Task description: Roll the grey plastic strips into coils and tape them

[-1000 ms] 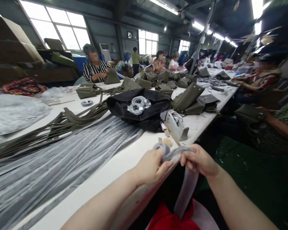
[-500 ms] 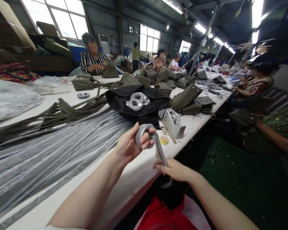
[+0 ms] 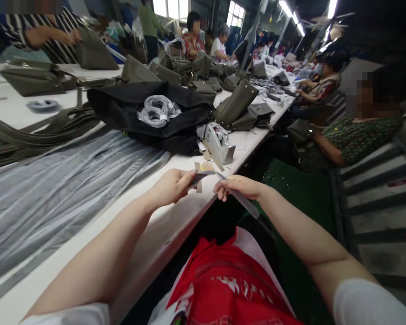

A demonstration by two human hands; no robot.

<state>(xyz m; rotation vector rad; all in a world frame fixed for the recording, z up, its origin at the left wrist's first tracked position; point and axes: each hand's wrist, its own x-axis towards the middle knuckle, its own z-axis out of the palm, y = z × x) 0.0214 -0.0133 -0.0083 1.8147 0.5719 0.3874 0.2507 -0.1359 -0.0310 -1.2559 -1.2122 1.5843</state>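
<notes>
A flat grey fabric strip (image 3: 246, 204) runs between my two hands just over the table's front edge. My left hand (image 3: 174, 186) is closed, thumb on top, around the part of the strip at its fingertips; whether that part is still coiled is hidden. My right hand (image 3: 235, 186) pinches the strip close by, and its tail slants down past the wrist. Behind the hands lie a yellow tape roll (image 3: 208, 166) and a grey-white tape dispenser (image 3: 217, 141). Coils of grey strip (image 3: 157, 109) rest in an open black bag (image 3: 118, 101).
Many long grey strips (image 3: 54, 194) and olive straps (image 3: 37, 131) cover the table's left side. Olive handbags (image 3: 235, 104) crowd the far part. A single coil (image 3: 43, 106) lies at left. Co-workers sit along both sides; one in a patterned shirt (image 3: 352, 142) is at right.
The looped coil around my left fingers is no longer visible there. My right hand has risen and the hands have come closer together, with the strip between them. The view has tilted down and right.
</notes>
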